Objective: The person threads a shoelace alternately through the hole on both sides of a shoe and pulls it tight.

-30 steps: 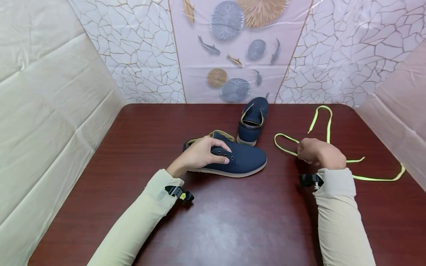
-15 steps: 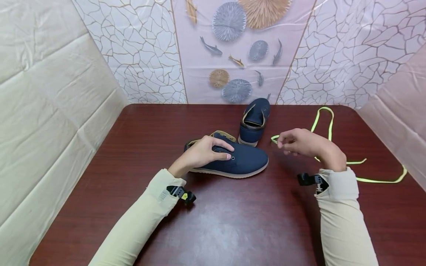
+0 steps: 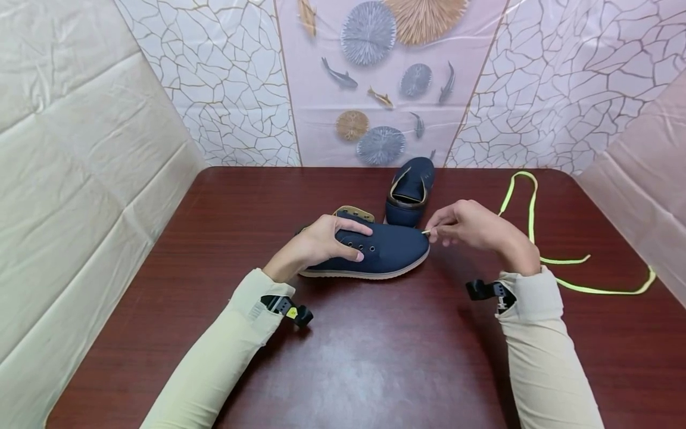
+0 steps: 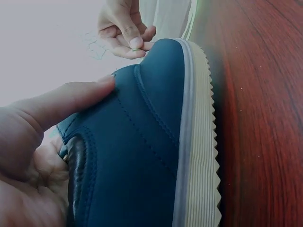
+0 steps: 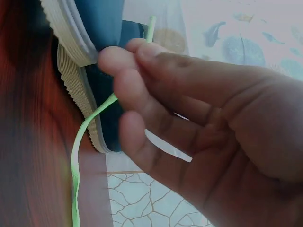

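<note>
My left hand (image 3: pixel 316 243) grips a navy blue shoe (image 3: pixel 401 245) across its lacing area, thumb on the near side by the bare eyelets. The toe points right, and the pale ridged sole (image 4: pixel 201 127) shows in the left wrist view. Just off the toe, my right hand (image 3: pixel 476 225) pinches a yellow-green shoelace (image 5: pixel 75 170) near its end between thumb and fingertips. A short tip of the lace sticks up past the fingers in the right wrist view. The rest trails down and lies in loose bends on the table, partly hidden behind my right hand and wrist.
A second navy shoe (image 3: pixel 411 187) stands behind the first one's toe, pointing at the back wall. The dark red wooden table (image 3: pixel 354 357) is bordered by a patterned back wall (image 3: pixel 236 89) and pale cloth sides (image 3: pixel 69 179).
From the lace on the table at the right, my right hand has risen and moved left to the toe with the lace end pinched. The gripped shoe has shifted slightly away.
</note>
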Demonstrator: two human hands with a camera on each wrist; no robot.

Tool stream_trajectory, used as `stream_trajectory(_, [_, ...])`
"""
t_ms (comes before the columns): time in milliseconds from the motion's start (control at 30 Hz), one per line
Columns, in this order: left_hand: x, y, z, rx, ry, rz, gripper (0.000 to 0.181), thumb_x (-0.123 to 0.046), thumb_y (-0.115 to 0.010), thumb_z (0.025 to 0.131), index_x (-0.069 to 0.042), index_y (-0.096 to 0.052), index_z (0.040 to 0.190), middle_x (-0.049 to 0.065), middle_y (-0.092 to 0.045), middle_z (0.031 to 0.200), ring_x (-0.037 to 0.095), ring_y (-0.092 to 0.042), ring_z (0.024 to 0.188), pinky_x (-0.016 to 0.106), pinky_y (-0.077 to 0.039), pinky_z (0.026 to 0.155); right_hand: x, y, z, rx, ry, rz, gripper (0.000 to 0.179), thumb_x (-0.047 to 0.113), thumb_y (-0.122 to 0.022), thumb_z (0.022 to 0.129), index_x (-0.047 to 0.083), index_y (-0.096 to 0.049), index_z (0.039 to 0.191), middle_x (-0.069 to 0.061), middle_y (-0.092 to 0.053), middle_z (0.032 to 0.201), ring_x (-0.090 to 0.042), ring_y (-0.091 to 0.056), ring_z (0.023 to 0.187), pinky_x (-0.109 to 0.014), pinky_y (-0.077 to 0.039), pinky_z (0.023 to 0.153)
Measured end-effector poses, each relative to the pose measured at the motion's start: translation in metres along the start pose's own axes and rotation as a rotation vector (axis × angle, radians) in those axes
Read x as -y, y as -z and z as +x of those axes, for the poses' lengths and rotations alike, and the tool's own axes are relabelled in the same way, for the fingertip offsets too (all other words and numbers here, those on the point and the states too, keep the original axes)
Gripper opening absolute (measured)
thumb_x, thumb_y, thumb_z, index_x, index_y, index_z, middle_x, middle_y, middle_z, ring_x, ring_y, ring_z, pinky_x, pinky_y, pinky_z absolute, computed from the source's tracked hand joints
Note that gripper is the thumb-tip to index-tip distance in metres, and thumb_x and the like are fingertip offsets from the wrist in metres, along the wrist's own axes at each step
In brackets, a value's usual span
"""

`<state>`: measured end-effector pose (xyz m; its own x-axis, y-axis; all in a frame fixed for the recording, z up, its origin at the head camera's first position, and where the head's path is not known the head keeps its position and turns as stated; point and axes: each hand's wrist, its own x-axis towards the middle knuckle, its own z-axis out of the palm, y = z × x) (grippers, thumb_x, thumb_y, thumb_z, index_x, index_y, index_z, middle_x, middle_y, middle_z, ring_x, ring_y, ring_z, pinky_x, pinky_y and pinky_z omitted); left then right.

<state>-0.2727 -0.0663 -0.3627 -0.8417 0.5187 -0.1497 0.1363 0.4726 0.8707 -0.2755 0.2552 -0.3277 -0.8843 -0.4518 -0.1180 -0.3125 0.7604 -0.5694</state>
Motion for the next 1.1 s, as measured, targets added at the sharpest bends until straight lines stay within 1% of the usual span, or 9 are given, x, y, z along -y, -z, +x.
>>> stream_trajectory(67, [-0.001,0.001,0.000,0.004,-0.005,-0.015,0.047,-0.007,-0.087,0.085,-0.017,-0.077,0.130,0.000,-0.056,0.153,0.015,-0.044,0.141,0.036,-0.049,0.104,0.002,0.000,0.000,-0.030,0.025,-0.047,0.013,0.008,-0.070,0.102,0.014,-0.082,0.104,-0.002,-0.076,0.090,-0.023,-0.065,0.080,-0.030,-0.050,0.068])
stream_trajectory(167, [-0.002,0.001,0.000,-0.001,-0.002,-0.045,0.046,-0.007,-0.088,0.084,-0.016,-0.077,0.128,0.001,-0.057,0.152,0.015,-0.042,0.142,0.037,-0.048,0.106,0.003,-0.001,0.000,-0.062,0.089,-0.096,0.010,0.012,-0.075,0.099,0.018,-0.083,0.102,0.001,-0.073,0.097,-0.020,-0.063,0.089,-0.035,-0.050,0.079])
stream_trajectory(267, [-0.004,0.001,0.000,-0.014,0.007,-0.048,0.045,-0.007,-0.088,0.084,-0.016,-0.078,0.127,0.001,-0.056,0.153,0.015,-0.040,0.144,0.037,-0.046,0.108,0.005,-0.001,0.001,-0.059,0.145,-0.118,0.010,0.012,-0.076,0.098,0.019,-0.082,0.102,0.001,-0.071,0.106,-0.018,-0.062,0.098,-0.039,-0.049,0.089])
stream_trajectory(400, [-0.006,0.002,-0.001,-0.043,0.017,0.023,0.045,-0.008,-0.089,0.083,-0.017,-0.079,0.125,0.003,-0.055,0.153,0.017,-0.040,0.146,0.038,-0.046,0.109,0.011,-0.003,0.004,0.024,0.172,-0.086,0.011,0.011,-0.073,0.100,0.019,-0.081,0.101,0.005,-0.074,0.101,-0.017,-0.064,0.093,-0.035,-0.050,0.085])
stream_trajectory(567, [-0.010,0.007,-0.005,-0.077,0.046,0.100,0.048,-0.007,-0.091,0.080,-0.016,-0.079,0.125,0.005,-0.058,0.150,0.018,-0.043,0.143,0.039,-0.047,0.108,0.019,-0.009,0.009,0.135,0.190,0.024,0.012,0.007,-0.068,0.103,0.013,-0.078,0.100,0.001,-0.074,0.091,-0.020,-0.068,0.087,-0.028,-0.054,0.076])
stream_trajectory(767, [-0.010,0.010,-0.006,-0.097,0.068,0.069,0.049,-0.006,-0.092,0.079,-0.017,-0.079,0.125,0.004,-0.058,0.152,0.017,-0.043,0.145,0.039,-0.046,0.109,0.026,-0.023,0.017,0.168,0.158,0.085,0.019,0.002,-0.060,0.103,0.011,-0.074,0.096,0.000,-0.073,0.088,-0.021,-0.066,0.083,-0.028,-0.051,0.072])
stream_trajectory(867, [-0.009,0.010,-0.005,-0.122,0.061,0.040,0.048,-0.004,-0.092,0.078,-0.016,-0.080,0.123,0.003,-0.060,0.149,0.016,-0.045,0.143,0.037,-0.046,0.108,0.032,-0.034,0.024,0.188,0.174,0.107,0.021,0.001,-0.055,0.102,0.011,-0.072,0.094,-0.001,-0.073,0.087,-0.021,-0.065,0.081,-0.027,-0.049,0.072])
stream_trajectory(1000, [-0.007,0.006,-0.006,-0.116,0.052,0.058,0.038,-0.007,-0.091,0.079,-0.017,-0.083,0.115,0.001,-0.065,0.141,0.016,-0.052,0.133,0.035,-0.050,0.099,0.039,-0.047,0.031,0.241,0.198,0.161,0.017,0.004,-0.056,0.104,0.009,-0.071,0.096,-0.002,-0.071,0.089,-0.019,-0.061,0.080,-0.031,-0.049,0.075])
stream_trajectory(1100, [-0.004,0.003,-0.007,-0.107,0.052,0.094,0.028,-0.011,-0.092,0.080,-0.018,-0.085,0.106,-0.001,-0.071,0.129,0.016,-0.057,0.123,0.032,-0.052,0.090,0.042,-0.052,0.033,0.260,0.196,0.177,0.014,0.006,-0.061,0.105,0.008,-0.072,0.097,-0.001,-0.066,0.089,-0.018,-0.056,0.078,-0.032,-0.048,0.075])
